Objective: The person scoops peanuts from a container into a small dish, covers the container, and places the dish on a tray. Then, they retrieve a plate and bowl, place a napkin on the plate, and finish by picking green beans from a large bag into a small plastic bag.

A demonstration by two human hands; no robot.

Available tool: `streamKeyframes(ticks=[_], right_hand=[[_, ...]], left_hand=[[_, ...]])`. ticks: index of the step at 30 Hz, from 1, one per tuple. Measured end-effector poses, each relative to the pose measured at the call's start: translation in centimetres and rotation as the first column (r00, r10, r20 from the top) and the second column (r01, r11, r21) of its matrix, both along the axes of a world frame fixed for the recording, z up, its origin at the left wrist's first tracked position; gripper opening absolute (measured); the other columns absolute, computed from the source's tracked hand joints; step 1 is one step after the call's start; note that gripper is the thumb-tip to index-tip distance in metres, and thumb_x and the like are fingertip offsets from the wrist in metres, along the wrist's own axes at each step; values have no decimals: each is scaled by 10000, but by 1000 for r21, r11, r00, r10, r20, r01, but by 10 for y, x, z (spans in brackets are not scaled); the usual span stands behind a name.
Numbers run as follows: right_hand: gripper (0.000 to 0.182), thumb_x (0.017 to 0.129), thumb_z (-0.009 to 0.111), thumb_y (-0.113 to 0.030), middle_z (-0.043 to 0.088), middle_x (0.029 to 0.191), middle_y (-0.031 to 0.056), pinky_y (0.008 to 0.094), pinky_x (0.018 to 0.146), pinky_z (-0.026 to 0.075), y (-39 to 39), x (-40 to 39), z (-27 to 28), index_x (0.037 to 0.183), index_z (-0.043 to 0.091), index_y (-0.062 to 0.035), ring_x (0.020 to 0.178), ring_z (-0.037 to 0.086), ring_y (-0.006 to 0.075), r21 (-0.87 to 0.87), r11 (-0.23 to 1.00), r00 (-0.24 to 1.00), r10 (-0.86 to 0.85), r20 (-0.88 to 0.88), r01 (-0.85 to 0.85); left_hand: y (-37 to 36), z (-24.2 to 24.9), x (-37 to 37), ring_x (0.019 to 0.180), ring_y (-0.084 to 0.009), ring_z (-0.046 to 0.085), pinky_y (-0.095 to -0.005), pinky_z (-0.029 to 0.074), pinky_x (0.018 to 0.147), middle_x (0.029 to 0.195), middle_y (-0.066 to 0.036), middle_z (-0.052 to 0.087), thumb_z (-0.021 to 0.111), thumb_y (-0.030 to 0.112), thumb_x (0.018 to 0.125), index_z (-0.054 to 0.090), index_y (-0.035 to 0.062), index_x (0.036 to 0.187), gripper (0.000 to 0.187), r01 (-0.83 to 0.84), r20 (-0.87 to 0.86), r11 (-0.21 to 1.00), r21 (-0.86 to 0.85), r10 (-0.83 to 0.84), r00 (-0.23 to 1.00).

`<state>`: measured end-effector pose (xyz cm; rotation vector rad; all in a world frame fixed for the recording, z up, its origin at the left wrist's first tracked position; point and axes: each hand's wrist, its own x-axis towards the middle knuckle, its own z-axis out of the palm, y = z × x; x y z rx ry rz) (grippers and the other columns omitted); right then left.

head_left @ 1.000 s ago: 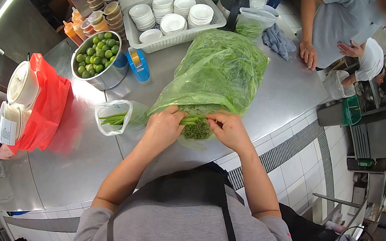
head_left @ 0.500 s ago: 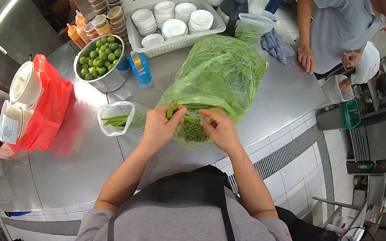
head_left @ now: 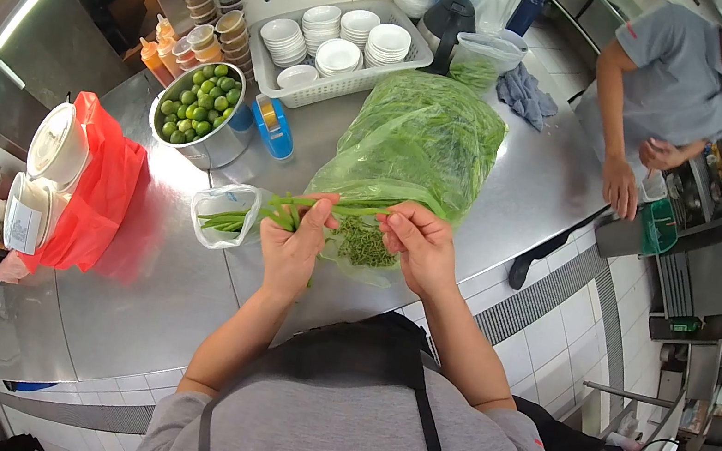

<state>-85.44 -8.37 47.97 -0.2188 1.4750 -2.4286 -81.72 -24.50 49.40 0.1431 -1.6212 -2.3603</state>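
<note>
Several long, thin green vegetable stalks (head_left: 354, 210) stretch between my two hands over the open end of a big plastic bag. My left hand (head_left: 295, 244) is closed around them, thumb on top, with their ends sticking out to the left. At the other side, the fingers of my right hand (head_left: 421, 251) pinch the stalks. The clear bag (head_left: 426, 133) is full of green vegetables and lies on the steel counter. Below the stalks, a dense clump of small green tips (head_left: 365, 243) shows at its mouth. Left of my left hand, a small white plastic bag (head_left: 217, 239) holds cut green pieces.
A pot of limes (head_left: 212, 150), a blue tape dispenser (head_left: 273, 128) and a basket (head_left: 343, 92) of white bowls stand behind. At left is a red bag (head_left: 99, 196) with tubs. A co-worker (head_left: 673, 76) stands beyond the counter's right edge.
My hands have drawn apart a little, and the stalks now extend between them. My left hand has turned, with more stalk ends showing. The co-worker has shifted right.
</note>
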Motion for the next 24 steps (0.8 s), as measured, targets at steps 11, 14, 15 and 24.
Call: streamKeyframes(ticks=[11,14,15,24], right_hand=[[129,769,563,-60,583,802,97,328,637,460,7,13,-17,889,604,-36,727,570,262,815,576,679,575,-456,60],[100,761,581,-71,580,801,91,342,636,471,3,-5,-57,850,621,-47,723,571,267,713,423,647,316,-694,559],[97,759,586,-75,579,805,83,344,635,474,-1,-3,-63,847,623,-54,726,571,264,580,405,539,222,-812,707],[110,754,591,-167,556,772,80,383,643,461,-67,40,-87,767,659,-81,716,566,291,815,565,584,707,-400,-126]], left_hand=[[-34,34,7,573,-81,395,-219,323,482,714,18,434,430,222,910,503,88,912,152,-120,108,774,621,67,992],[-38,48,15,555,-82,340,-216,317,475,709,10,390,385,198,934,496,78,931,163,-206,240,760,617,68,968],[-51,35,21,516,-60,328,-195,309,438,675,20,373,356,185,942,496,73,993,187,-23,91,733,680,-54,994],[-64,28,34,410,-23,219,-163,202,338,560,65,283,408,185,920,521,88,974,159,150,-44,736,661,-162,986]])
